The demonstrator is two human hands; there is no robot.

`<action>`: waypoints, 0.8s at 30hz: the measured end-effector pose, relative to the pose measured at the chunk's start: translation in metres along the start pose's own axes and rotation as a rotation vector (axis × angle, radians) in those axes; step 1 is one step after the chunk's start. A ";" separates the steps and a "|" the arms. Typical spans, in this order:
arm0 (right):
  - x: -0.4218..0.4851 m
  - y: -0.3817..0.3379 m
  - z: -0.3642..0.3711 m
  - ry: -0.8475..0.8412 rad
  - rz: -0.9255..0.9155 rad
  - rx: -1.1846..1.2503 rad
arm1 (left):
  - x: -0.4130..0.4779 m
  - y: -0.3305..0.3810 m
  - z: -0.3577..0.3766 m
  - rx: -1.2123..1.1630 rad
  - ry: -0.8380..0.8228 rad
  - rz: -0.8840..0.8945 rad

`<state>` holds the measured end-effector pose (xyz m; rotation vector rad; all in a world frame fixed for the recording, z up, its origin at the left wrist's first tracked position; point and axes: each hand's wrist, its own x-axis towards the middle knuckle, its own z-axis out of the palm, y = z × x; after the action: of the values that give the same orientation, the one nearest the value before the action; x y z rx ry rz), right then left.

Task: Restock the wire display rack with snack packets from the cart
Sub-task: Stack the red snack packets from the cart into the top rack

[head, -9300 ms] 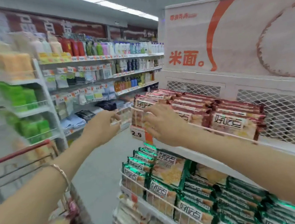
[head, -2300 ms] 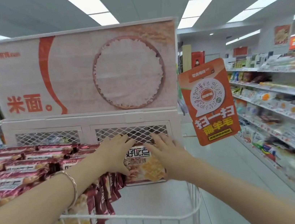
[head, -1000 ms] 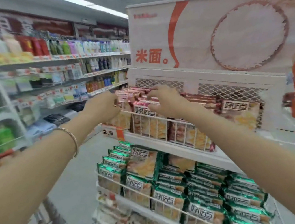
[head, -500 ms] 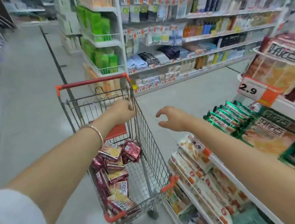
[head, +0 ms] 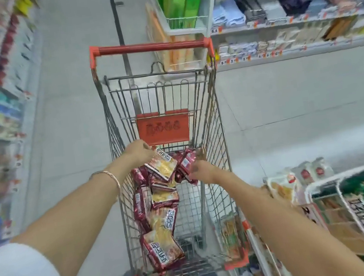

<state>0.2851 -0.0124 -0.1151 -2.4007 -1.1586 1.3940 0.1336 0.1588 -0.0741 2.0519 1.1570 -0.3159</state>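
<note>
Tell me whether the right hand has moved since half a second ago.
Yes. The right hand has dropped from outside the cart's rim into the basket, onto a red packet.

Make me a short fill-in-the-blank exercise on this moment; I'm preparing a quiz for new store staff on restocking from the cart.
1. Both hands reach into the wire ____, which has a red handle.
2. The left hand grips the top of a ____ snack packet with a yellow picture on its front.
3. A thin bracelet sits on the ____ wrist.
4. The packets on the wire display rack at lower right are ____.

Missing words: cart; red; left; green
</note>
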 end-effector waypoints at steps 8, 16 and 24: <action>0.062 0.014 0.009 0.026 0.183 0.284 | 0.075 -0.026 0.015 0.026 -0.054 -0.177; 0.091 0.044 0.039 0.209 0.270 0.495 | 0.179 -0.041 0.091 0.107 -0.118 -0.341; 0.130 0.078 0.056 0.215 0.357 0.572 | 0.167 -0.056 0.105 0.073 -0.253 -0.497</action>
<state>0.3196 0.0064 -0.2718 -2.3045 -0.2310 1.2807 0.1961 0.2071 -0.2634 1.6964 1.4967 -0.8426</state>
